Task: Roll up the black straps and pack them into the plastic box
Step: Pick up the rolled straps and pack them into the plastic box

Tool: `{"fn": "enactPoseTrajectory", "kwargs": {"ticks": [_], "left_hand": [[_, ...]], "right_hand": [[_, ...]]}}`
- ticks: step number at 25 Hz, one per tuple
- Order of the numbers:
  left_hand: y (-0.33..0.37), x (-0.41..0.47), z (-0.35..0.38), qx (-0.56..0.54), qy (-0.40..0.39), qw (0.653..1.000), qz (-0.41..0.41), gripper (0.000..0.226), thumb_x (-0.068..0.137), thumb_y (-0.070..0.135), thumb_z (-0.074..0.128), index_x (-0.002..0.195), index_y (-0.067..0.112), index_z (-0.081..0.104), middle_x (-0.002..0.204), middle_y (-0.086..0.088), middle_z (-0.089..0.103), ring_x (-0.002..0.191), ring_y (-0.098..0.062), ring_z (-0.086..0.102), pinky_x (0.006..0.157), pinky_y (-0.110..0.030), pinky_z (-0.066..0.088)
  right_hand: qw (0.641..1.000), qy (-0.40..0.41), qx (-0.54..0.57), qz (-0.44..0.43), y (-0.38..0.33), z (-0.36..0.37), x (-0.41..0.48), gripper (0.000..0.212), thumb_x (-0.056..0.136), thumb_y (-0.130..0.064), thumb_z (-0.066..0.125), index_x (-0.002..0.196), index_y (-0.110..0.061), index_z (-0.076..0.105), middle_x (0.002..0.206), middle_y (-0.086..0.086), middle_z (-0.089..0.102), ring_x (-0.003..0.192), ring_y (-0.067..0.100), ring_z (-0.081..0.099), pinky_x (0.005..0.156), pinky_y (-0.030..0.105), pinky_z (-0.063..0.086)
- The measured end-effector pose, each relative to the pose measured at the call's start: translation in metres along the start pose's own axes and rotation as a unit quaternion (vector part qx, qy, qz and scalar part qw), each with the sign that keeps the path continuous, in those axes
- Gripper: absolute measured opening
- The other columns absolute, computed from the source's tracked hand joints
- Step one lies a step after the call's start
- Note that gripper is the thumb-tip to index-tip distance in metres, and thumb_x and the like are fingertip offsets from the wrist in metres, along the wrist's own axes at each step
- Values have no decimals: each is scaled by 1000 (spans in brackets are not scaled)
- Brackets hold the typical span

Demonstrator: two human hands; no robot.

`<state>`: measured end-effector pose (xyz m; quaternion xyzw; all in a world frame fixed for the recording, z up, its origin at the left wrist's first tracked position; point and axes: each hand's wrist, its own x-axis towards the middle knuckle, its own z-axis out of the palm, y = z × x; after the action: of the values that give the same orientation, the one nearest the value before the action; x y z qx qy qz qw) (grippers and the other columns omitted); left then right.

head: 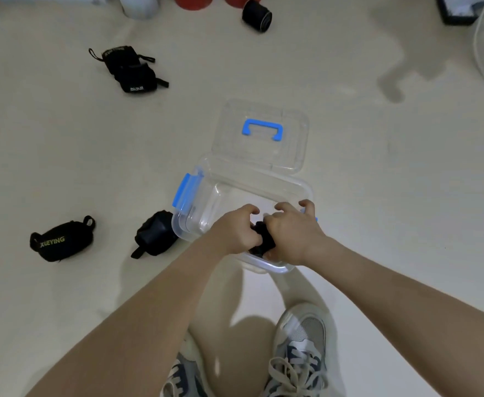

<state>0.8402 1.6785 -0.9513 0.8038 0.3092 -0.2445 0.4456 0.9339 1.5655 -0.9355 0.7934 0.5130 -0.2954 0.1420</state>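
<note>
The left hand (236, 229) and right hand (290, 232) close their grip on one rolled black fabric strap (263, 240) at the near end of the open clear plastic box (263, 190). Five more black straps lie on the pale floor (63, 153): a touching pair (133, 78), one far off (256, 15), one lettered (61, 242), and one just beside the box (156, 236).

The left hand (235, 229) and right hand (295, 233) cover most of the black strap (264, 241) (its shape cannot be told); red objects (192, 1) are cut by the top edge
</note>
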Motion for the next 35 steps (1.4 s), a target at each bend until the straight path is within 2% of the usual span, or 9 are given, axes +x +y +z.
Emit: {"fn": "enactPoseTrajectory", "kwargs": {"ticks": [3, 7, 12, 15, 17, 25, 28, 32, 35], "left_hand": [[4, 2, 1, 78, -15, 996, 41, 42, 83, 19, 68, 122, 14, 53, 111, -5, 66, 103, -25, 62, 83, -32, 49], [5, 25, -20, 82, -68, 994, 40, 43, 84, 10, 66, 125, 18, 56, 112, 2, 61, 96, -18, 58, 76, -23, 45], [-17, 11, -78, 112, 300, 946, 59, 30, 86, 11, 61, 115, 15, 60, 112, -9, 54, 102, -27, 50, 78, -34, 44], [-49, -3, -94, 124, 207, 966, -89, 51, 92, 25, 61, 138, 14, 42, 124, -13, 48, 110, -36, 52, 84, -41, 46], [-67, -7, -93, 103, 123, 978, -134, 47, 96, 30, 56, 139, 16, 41, 122, -13, 48, 103, -37, 58, 83, -36, 44], [-143, -23, -149, -29, 254, 939, -229, 16, 94, 29, 59, 104, 19, 51, 112, -17, 58, 72, -29, 56, 69, -34, 43], [-159, -36, -170, -73, 228, 933, -269, 25, 95, 33, 59, 112, 17, 51, 116, -18, 59, 80, -31, 61, 71, -35, 45], [-147, -67, -192, -67, 203, 935, -284, 43, 93, 16, 55, 133, 4, 46, 125, -23, 52, 93, -37, 58, 78, -36, 44], [-104, -84, -201, -69, 233, 951, -191, 33, 95, 13, 49, 126, 13, 59, 117, -11, 58, 84, -23, 51, 77, -31, 40]], "right_hand": [[998, -29, -40, -32, 6, -14, -1, 31, 83, -45, 61, 99, -19, 57, 95, -6, 61, 121, 21, 44, 103, 51, 27], [994, -63, 78, -46, 27, -41, 10, 44, 86, -45, 66, 124, -24, 60, 111, -4, 66, 111, 21, 56, 93, 40, 44], [948, 156, 225, 164, 45, -62, 7, 47, 92, -33, 58, 135, -15, 51, 116, 14, 60, 109, 34, 58, 90, 37, 47], [878, -14, 374, 299, 35, -44, 0, 61, 93, -30, 56, 144, -8, 31, 109, 19, 62, 97, 37, 62, 81, 40, 51], [837, 4, 449, 314, 22, -38, 9, 62, 90, -16, 58, 144, -6, 29, 98, 15, 63, 90, 35, 65, 81, 43, 54], [841, 31, 508, 185, -44, -108, 84, 72, 93, -12, 60, 153, -21, 23, 143, 6, 46, 108, 22, 49, 85, 32, 44], [867, 29, 469, 164, -70, -134, 98, 73, 93, -14, 58, 155, -22, 22, 154, 5, 38, 127, 24, 49, 88, 28, 42], [883, 13, 441, 161, -83, -172, 77, 56, 93, -13, 56, 146, -23, 42, 144, 3, 49, 122, 21, 53, 84, 26, 43], [906, 22, 391, 160, -70, -200, 57, 39, 94, -11, 52, 131, -20, 58, 123, 1, 61, 103, 21, 61, 79, 25, 45]]}}
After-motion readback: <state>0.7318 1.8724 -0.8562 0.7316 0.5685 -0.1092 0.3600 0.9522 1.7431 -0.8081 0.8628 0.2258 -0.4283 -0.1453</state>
